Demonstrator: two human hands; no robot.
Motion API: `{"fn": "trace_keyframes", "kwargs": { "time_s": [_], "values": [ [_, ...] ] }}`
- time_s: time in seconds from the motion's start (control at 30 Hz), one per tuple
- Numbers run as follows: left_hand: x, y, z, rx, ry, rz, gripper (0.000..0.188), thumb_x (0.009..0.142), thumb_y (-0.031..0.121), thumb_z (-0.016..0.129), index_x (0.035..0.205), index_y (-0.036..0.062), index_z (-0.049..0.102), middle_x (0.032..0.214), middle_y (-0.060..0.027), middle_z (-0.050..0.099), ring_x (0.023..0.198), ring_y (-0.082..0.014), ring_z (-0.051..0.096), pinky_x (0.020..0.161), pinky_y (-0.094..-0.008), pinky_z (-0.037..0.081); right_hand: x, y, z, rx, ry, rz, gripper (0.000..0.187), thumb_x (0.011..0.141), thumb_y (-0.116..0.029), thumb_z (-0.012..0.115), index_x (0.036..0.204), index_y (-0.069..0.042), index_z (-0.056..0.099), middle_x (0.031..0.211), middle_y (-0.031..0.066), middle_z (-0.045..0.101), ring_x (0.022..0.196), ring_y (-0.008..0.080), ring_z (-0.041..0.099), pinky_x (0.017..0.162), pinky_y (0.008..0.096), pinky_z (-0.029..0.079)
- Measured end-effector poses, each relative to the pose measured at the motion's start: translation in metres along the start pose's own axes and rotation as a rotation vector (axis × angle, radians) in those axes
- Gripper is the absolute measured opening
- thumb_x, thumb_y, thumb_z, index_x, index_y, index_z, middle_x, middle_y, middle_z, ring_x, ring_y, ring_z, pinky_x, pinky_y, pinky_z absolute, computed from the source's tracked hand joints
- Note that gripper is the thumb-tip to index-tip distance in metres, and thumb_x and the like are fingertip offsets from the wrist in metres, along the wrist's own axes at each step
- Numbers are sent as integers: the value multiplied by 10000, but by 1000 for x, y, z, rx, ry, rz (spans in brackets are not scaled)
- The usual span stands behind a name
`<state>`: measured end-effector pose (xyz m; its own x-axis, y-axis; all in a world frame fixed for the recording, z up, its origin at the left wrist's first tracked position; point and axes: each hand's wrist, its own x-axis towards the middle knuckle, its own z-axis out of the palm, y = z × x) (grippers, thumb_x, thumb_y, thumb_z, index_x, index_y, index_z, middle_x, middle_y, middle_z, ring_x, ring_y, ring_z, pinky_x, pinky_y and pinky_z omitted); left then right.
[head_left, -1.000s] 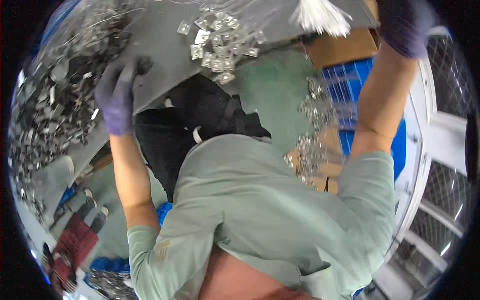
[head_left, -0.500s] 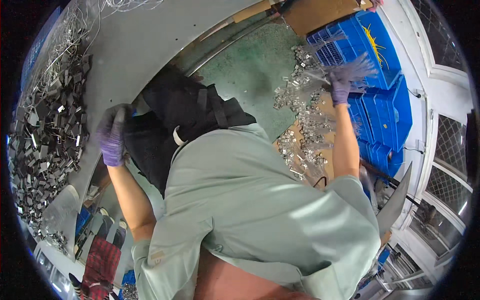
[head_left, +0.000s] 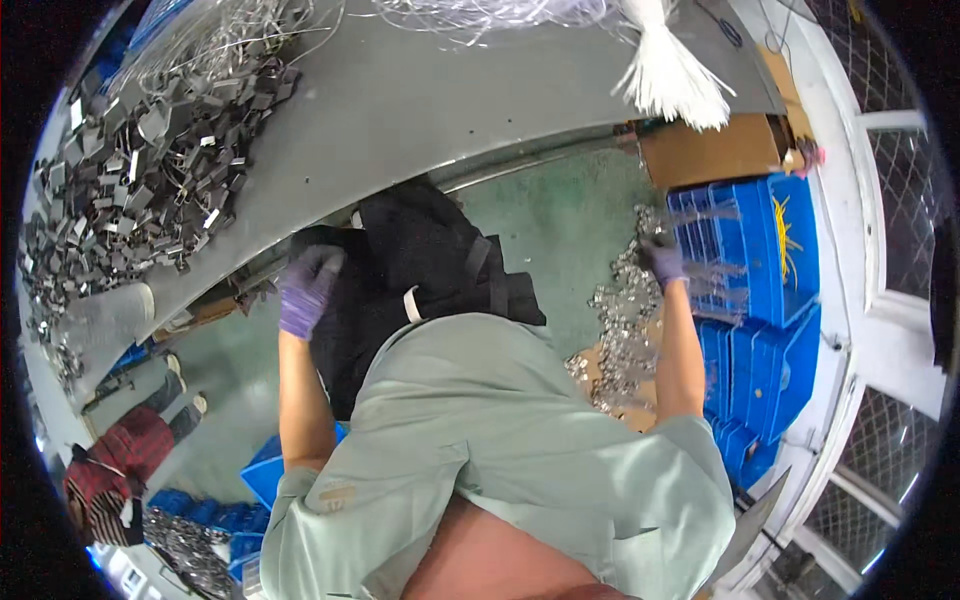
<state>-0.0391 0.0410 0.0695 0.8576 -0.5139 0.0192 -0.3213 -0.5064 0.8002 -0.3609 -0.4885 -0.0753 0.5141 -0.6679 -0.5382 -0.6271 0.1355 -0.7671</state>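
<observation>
My left hand (head_left: 310, 290), in a purple glove with grey fingers, is in front of the grey table's edge, beside the black cloth (head_left: 425, 250) over my legs. Its fingers are loosely bent, thumb apart, and nothing shows in them. On the right, my right hand (head_left: 662, 262), gloved alike, is over a pile of small shiny metal pieces (head_left: 625, 330). Clear thin strands (head_left: 722, 285) stick out from the pile beside its wrist, across the blue crates. The fingertips are dark and blurred, so whether they grip any strands cannot be made out.
The grey table (head_left: 400, 120) curves across the front, bearing a heap of dark metal clips (head_left: 150, 170) and a white strand bundle (head_left: 672, 80). Blue crates (head_left: 765, 370) stand at right, one with yellow strands (head_left: 783, 240), below a cardboard box (head_left: 710, 150). Another person (head_left: 130, 445) is at far left.
The view has shifted, bringing more of the table into sight. My right hand, earlier among a spread of clear strands, is now over the metal pieces. The left remains near the table edge.
</observation>
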Motion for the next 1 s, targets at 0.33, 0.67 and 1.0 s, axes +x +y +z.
{"fn": "trace_keyframes", "kwargs": {
  "time_s": [0.33,0.67,1.0],
  "values": [
    [-42,-36,-29,128,85,-124,175,859,146,598,917,-13,643,875,-139,666,808,-198,611,735,-294,467,91,-309,116,-377,1,-421,351,831,-287,586,1002,19,601,739,70,616,627,146,577,591,303,487],
    [-91,-87,-49,-58,263,-336,157,866,140,562,896,-7,610,795,-90,627,755,-141,560,704,-285,459,334,-317,74,-31,237,-481,299,801,-352,679,910,-102,556,679,65,582,507,198,571,439,320,447],
    [-89,-69,-51,84,261,-360,113,855,112,579,881,9,615,795,-131,634,721,-203,585,691,-316,467,262,-363,135,388,-1,-122,175,803,-278,669,792,-132,574,608,14,504,491,170,462,430,334,398]
  ]
}}
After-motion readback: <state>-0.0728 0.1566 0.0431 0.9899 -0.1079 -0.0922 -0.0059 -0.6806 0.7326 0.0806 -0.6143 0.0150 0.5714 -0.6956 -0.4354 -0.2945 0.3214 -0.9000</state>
